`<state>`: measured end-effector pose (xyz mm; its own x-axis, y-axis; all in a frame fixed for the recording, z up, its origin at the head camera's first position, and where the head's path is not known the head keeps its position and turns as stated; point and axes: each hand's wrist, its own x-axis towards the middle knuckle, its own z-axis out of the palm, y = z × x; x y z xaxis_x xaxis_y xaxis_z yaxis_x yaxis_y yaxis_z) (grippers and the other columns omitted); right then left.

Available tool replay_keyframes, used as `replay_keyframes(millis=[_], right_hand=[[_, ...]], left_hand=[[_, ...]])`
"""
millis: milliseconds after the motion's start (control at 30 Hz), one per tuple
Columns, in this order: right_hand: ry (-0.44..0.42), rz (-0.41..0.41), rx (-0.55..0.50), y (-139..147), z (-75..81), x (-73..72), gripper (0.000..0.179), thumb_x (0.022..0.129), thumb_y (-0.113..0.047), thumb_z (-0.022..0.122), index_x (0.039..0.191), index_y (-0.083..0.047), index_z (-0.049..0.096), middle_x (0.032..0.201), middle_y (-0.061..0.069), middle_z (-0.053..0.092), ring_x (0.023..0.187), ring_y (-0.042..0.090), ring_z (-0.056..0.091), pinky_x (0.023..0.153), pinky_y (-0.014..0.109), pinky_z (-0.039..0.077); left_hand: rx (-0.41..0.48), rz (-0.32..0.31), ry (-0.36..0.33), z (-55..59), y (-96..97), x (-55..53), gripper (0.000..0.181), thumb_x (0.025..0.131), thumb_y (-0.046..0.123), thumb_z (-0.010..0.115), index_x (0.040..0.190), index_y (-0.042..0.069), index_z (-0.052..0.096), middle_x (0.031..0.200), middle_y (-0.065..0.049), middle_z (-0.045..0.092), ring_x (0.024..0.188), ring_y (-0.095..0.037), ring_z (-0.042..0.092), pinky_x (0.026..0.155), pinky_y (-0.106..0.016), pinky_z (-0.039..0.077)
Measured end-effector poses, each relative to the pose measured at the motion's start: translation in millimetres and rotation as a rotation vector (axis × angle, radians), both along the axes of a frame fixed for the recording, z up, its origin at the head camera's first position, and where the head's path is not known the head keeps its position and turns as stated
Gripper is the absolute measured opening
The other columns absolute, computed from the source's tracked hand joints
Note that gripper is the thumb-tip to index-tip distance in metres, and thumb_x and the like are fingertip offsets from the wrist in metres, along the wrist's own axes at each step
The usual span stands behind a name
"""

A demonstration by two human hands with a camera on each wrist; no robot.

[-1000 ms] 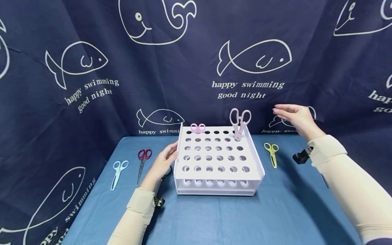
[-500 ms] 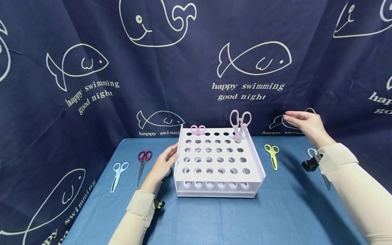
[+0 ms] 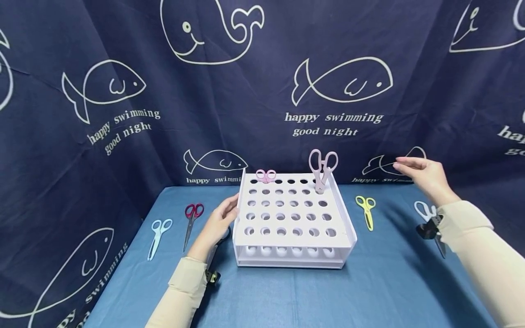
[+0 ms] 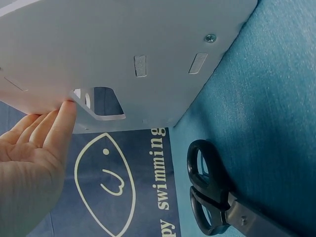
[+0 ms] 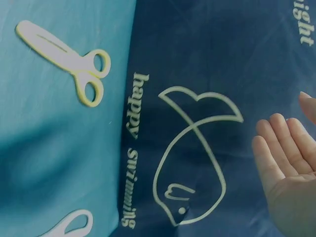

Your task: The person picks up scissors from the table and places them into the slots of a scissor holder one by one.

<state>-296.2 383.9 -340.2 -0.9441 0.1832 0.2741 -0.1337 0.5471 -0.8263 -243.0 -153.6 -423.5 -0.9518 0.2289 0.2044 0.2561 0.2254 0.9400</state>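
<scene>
A white rack (image 3: 272, 210) with rows of round holes stands in the middle of the table. My left hand (image 3: 218, 223) rests its extended fingers against the rack's left side panel (image 4: 163, 54). Pink small scissors (image 3: 265, 175) and larger pale mauve scissors (image 3: 321, 171) stand handles-up in the rack's back holes. To the right, my right hand (image 3: 428, 177) hovers above the table, holding nothing, its fingers gently bent. Below it lie yellow scissors (image 3: 366, 212) and white-handled scissors (image 3: 425, 210), the latter partly hidden by the wrist camera.
Left of the rack lie light-blue scissors (image 3: 157, 238) and dark-red-handled scissors (image 3: 191, 223). Black-handled scissors (image 4: 207, 190) lie beside the rack, partly hidden beneath my left arm in the head view. A dark blue curtain (image 3: 262, 105) hangs behind the table.
My right hand has moved right and slightly down, away from the rack, uncovering more of the white-handled scissors. My left hand stays against the rack.
</scene>
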Motion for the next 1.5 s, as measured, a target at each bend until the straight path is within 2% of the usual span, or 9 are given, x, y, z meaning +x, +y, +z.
replay_keyframes(millis=[167,300,567,667,800,900,1033,1333,1500], right_hand=[[0.019,0.000,-0.041,15,-2.6,-0.6,0.021,0.085,-0.037,0.073,0.107,-0.035,0.072,0.083,-0.042,0.062,0.081,-0.025,0.055,0.071,-0.003,0.040],[0.023,-0.005,0.000,29,-7.7,1.9,0.015,0.086,-0.035,0.073,0.099,-0.040,0.069,0.080,-0.043,0.060,0.078,-0.026,0.054,0.068,-0.003,0.039],[-0.007,-0.069,0.134,52,-28.6,6.8,0.031,0.086,-0.040,0.072,0.107,-0.016,0.073,0.073,-0.047,0.055,0.071,-0.027,0.050,0.063,0.000,0.037],[-0.012,-0.074,0.171,57,-34.4,9.1,0.023,0.086,-0.041,0.071,0.103,-0.025,0.072,0.073,-0.048,0.053,0.071,-0.028,0.049,0.063,0.000,0.036],[-0.032,-0.080,0.158,63,-41.3,10.7,0.013,0.087,-0.040,0.072,0.098,-0.038,0.066,0.073,-0.049,0.051,0.070,-0.029,0.048,0.062,-0.001,0.036],[-0.067,-0.097,0.172,69,-47.6,11.2,0.028,0.088,-0.040,0.069,0.109,-0.021,0.067,0.072,-0.051,0.047,0.068,-0.030,0.046,0.061,-0.001,0.035],[-0.107,-0.131,0.234,78,-56.6,11.7,0.053,0.090,-0.041,0.066,0.119,0.003,0.059,0.067,-0.053,0.040,0.066,-0.031,0.039,0.060,0.003,0.034],[-0.174,-0.155,0.308,99,-74.2,20.2,0.059,0.089,-0.043,0.066,0.121,0.005,0.057,0.066,-0.052,0.036,0.064,-0.032,0.032,0.063,0.011,0.031],[-0.204,-0.158,0.316,106,-78.2,26.6,0.068,0.090,-0.046,0.065,0.130,0.007,0.053,0.070,-0.052,0.036,0.066,-0.033,0.031,0.073,0.016,0.036]], left_hand=[[0.010,0.000,0.019,2.0,2.2,-0.8,0.047,0.102,0.011,0.047,0.147,0.005,0.039,0.149,-0.017,0.043,0.136,-0.031,0.045,0.113,-0.046,0.037],[0.011,-0.010,0.010,2.2,4.7,0.5,0.047,0.102,0.010,0.047,0.148,0.006,0.038,0.150,-0.016,0.043,0.136,-0.030,0.044,0.113,-0.045,0.037],[0.000,0.001,-0.004,0.8,5.9,2.4,0.047,0.102,0.011,0.047,0.148,0.006,0.038,0.150,-0.015,0.043,0.136,-0.030,0.044,0.113,-0.045,0.037],[0.000,-0.003,-0.006,0.7,5.5,1.5,0.048,0.102,0.011,0.047,0.148,0.006,0.038,0.150,-0.015,0.042,0.137,-0.030,0.044,0.113,-0.045,0.037],[-0.009,-0.002,-0.002,0.6,4.8,1.3,0.048,0.102,0.012,0.047,0.148,0.006,0.038,0.150,-0.015,0.042,0.136,-0.030,0.044,0.113,-0.045,0.037],[-0.015,0.002,-0.005,0.2,4.3,2.1,0.048,0.102,0.012,0.047,0.148,0.007,0.038,0.150,-0.015,0.042,0.136,-0.030,0.045,0.113,-0.045,0.037],[-0.016,0.007,-0.003,-1.1,3.9,2.7,0.047,0.101,0.012,0.047,0.148,0.007,0.038,0.150,-0.015,0.043,0.135,-0.030,0.045,0.112,-0.044,0.038],[-0.029,0.025,0.006,-4.8,2.5,4.5,0.048,0.101,0.012,0.048,0.148,0.006,0.039,0.149,-0.015,0.044,0.134,-0.030,0.046,0.111,-0.044,0.039],[-0.022,0.015,-0.004,-7.7,2.7,5.6,0.047,0.102,0.012,0.047,0.148,0.007,0.038,0.149,-0.016,0.044,0.135,-0.031,0.046,0.112,-0.046,0.038]])
